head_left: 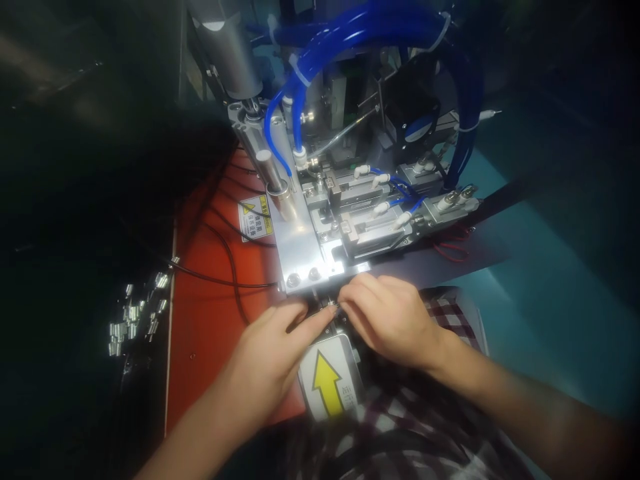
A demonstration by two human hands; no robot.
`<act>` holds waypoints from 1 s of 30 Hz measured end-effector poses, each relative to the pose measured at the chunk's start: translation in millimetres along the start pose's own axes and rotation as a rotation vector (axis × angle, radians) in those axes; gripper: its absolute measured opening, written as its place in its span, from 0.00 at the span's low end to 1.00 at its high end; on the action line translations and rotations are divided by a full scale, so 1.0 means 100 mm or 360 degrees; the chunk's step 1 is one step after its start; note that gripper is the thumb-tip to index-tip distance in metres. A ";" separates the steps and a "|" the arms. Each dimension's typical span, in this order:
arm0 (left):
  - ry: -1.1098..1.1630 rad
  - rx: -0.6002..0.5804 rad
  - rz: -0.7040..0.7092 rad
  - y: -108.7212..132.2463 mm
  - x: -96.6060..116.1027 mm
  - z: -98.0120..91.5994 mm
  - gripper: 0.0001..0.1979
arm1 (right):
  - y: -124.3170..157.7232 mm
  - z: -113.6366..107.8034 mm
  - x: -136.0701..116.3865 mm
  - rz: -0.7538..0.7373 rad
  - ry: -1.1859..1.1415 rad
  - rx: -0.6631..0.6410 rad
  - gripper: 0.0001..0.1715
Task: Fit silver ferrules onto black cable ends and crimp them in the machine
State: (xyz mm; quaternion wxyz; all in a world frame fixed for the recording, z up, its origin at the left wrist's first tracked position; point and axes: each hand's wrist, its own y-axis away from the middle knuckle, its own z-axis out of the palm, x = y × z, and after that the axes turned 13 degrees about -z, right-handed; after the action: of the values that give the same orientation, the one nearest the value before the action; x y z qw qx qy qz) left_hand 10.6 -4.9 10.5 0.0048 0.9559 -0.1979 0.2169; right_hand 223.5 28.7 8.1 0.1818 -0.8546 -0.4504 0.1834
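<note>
My left hand point(273, 347) reaches in from the lower left, thumb and fingers closed at the front of a metal machine point(303, 243). From the right, my right hand point(390, 319) meets it with its fingers pinched together. The fingertips of both hands come close together just below the machine's front plate. Whatever they pinch is too small and too covered to name. Beneath my hands lies a white plate with a yellow arrow point(326, 380).
Silver cylinders point(235, 60) rise at the machine's left, and blue air hoses point(370, 27) arch over it. Black cables point(220, 275) cross the orange-red base point(205, 373). Several small shiny metal pieces point(131, 320) lie at the left. A checked cloth point(410, 420) is below.
</note>
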 end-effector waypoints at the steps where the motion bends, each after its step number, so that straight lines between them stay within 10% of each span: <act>1: 0.0000 0.0000 -0.0005 0.00 0.00 0.00 0.22 | 0.00 0.00 0.00 0.0007 -0.0018 0.0013 0.13; 30: 0.0037 0.0037 0.0016 -0.03 0.02 -0.02 0.21 | 0.00 0.00 0.00 -0.0060 0.0104 -0.0055 0.14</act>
State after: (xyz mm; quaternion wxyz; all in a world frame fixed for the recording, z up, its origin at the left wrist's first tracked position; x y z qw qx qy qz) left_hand 12.6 -2.8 13.5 -0.0052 0.9523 -0.2001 0.2303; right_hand 223.9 28.6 8.4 0.1851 -0.8546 -0.4633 0.1442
